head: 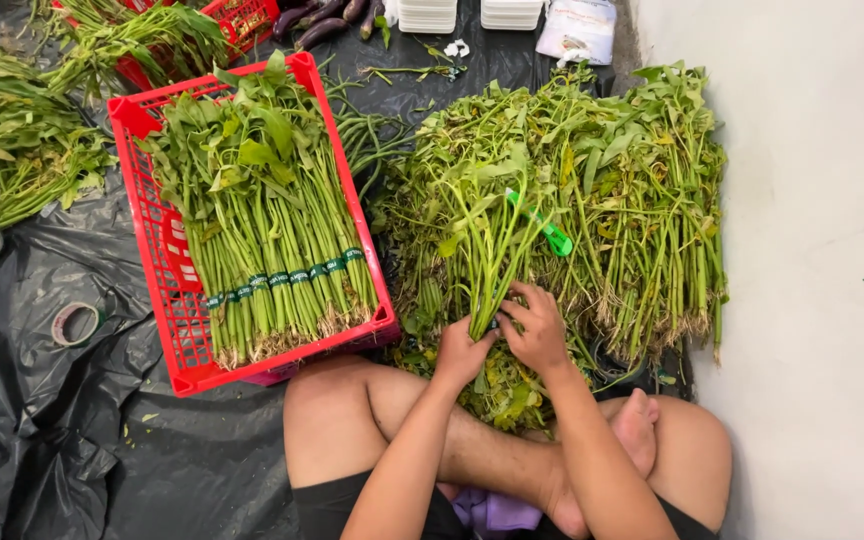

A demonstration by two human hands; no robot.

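Water spinach stems [487, 255], a loose bunch of them, stand gathered in both my hands just above my crossed legs, leaves pointing away from me. My left hand [460, 350] is closed around the lower stalks, and my right hand [537, 325] wraps the same stalks from the other side, fingers curled tight. A green tape dispenser [552, 235] lies on the big heap of loose greens [632, 200] behind the bunch. To my left sits a red crate [157, 260] with tied bundles [272, 220] banded in green. A tape roll [74, 323] lies on the black plastic sheet [52, 440].
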